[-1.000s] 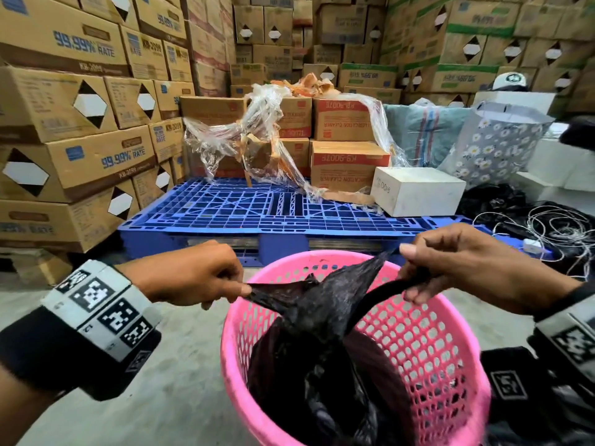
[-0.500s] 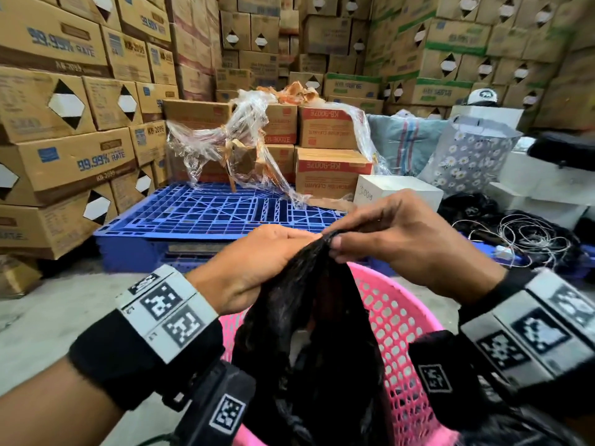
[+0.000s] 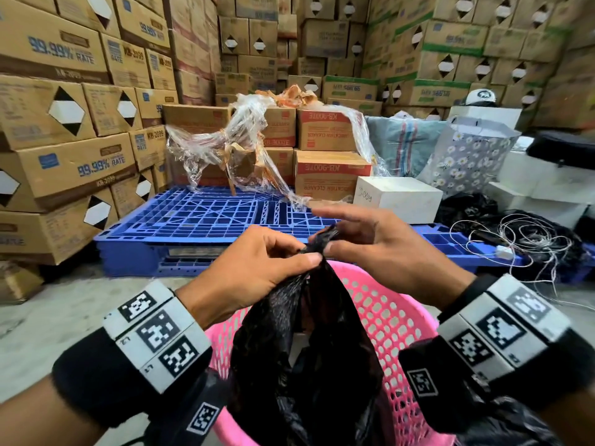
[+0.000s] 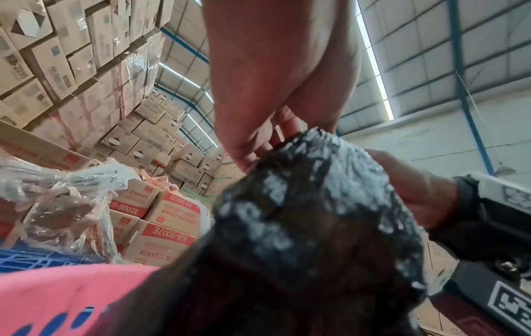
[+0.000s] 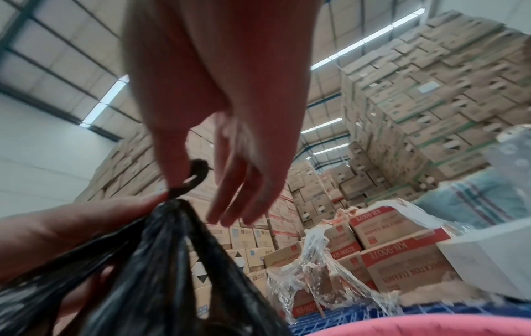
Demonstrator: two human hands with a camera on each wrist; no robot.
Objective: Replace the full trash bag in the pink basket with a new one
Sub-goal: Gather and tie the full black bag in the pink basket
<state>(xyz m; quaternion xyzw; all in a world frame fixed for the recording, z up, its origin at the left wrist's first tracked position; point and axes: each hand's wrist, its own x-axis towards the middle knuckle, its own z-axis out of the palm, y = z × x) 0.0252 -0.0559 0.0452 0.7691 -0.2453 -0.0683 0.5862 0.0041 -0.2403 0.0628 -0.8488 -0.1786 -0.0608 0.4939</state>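
A pink basket stands on the floor at the bottom centre of the head view, with a black trash bag rising out of it. The bag's top is gathered into a narrow neck above the rim. My left hand grips that neck between thumb and curled fingers. My right hand pinches the bag's thin top end, its other fingers stretched out. In the right wrist view a twisted black strand loops by my right thumb. In the left wrist view the bag fills the middle, and the basket's rim is at lower left.
A blue pallet lies just beyond the basket, carrying boxes and loose plastic wrap. Tall cardboard stacks wall the left and back. A white box, a floral bag and tangled wire sit to the right.
My hands, held apart with the bag's ends pulled sideways, have come together. The bag's top is now bunched and raised above the basket.
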